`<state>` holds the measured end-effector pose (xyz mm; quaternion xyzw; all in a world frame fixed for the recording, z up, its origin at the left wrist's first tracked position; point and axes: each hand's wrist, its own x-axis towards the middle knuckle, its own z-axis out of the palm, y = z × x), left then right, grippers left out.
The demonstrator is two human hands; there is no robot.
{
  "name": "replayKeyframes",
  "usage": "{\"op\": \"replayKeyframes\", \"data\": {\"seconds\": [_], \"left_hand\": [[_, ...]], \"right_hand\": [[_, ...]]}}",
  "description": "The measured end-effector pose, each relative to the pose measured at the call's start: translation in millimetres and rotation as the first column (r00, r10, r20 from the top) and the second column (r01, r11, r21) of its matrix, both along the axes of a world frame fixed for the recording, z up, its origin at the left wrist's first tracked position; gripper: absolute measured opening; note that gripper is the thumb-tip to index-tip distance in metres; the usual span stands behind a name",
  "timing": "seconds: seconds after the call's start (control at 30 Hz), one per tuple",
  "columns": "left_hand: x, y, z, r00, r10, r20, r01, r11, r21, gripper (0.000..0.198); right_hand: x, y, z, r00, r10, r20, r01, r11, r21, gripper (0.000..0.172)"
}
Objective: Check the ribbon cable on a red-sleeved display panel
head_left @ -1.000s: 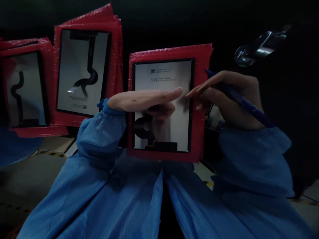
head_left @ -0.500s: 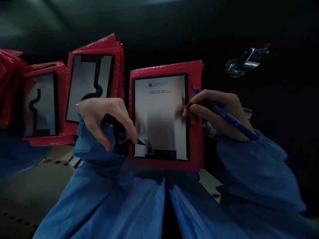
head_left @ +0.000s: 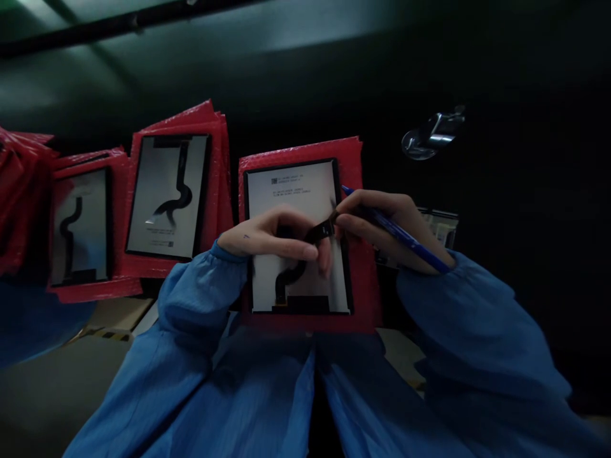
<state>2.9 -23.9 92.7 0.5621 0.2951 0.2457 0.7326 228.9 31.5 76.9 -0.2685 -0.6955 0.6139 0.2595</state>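
Near the front edge of the table, the left hand point(head_left: 272, 238) and right hand point(head_left: 382, 222), which also holds a blue pen point(head_left: 401, 232), pinch the thin black ribbon point(head_left: 305, 254) of the panel point(head_left: 298, 242) on red wrap point(head_left: 363, 280); it looks bendy and easy to tear, so hold its stiff end.

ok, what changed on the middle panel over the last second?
The left hand went from lying flat across the middle panel to its lower left corner, then lifted the black ribbon cable; both hands now pinch its free end. The right hand moved in from the panel's right edge, pen still held. Both panels on the left stayed put.
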Motion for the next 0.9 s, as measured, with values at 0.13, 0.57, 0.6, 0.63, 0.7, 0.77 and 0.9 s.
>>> {"op": "replayKeyframes", "data": {"seconds": [0.13,0.57,0.6,0.63,0.7,0.77,0.9], "left_hand": [[0,-6,-1.2,0.989,0.148,-0.009,-0.148,0.979,-0.141,0.032],[19,-7,1.7,0.836,0.475,-0.275,-0.388,0.866,0.316,0.033],[19,-7,1.7,0.828,0.487,-0.277,-0.395,0.858,0.328,0.033],[18,-7,1.7,0.820,0.499,-0.280,-0.402,0.850,0.340,0.033],[18,-7,1.6,0.804,0.517,-0.295,-0.410,0.840,0.356,0.031],[18,-7,1.0,0.795,0.525,-0.304,-0.412,0.835,0.364,0.029],[18,-7,-1.3,0.810,0.513,-0.286,-0.404,0.840,0.362,0.024]], "right_hand": [[0,0,0.0,0.999,-0.017,0.042,0.014,0.997,0.080,0.031],[2,1,-2.7,0.996,-0.052,0.078,0.040,0.988,0.147,0.024],[1,1,-2.1,0.996,-0.046,0.080,0.034,0.989,0.142,0.026],[1,1,-1.5,0.996,-0.041,0.084,0.030,0.990,0.137,0.027],[0,0,-0.5,0.995,-0.038,0.094,0.025,0.991,0.132,0.030],[0,0,-0.1,0.994,-0.034,0.105,0.021,0.992,0.128,0.032],[-1,0,-1.4,0.994,-0.012,0.106,0.000,0.993,0.116,0.032]]}}
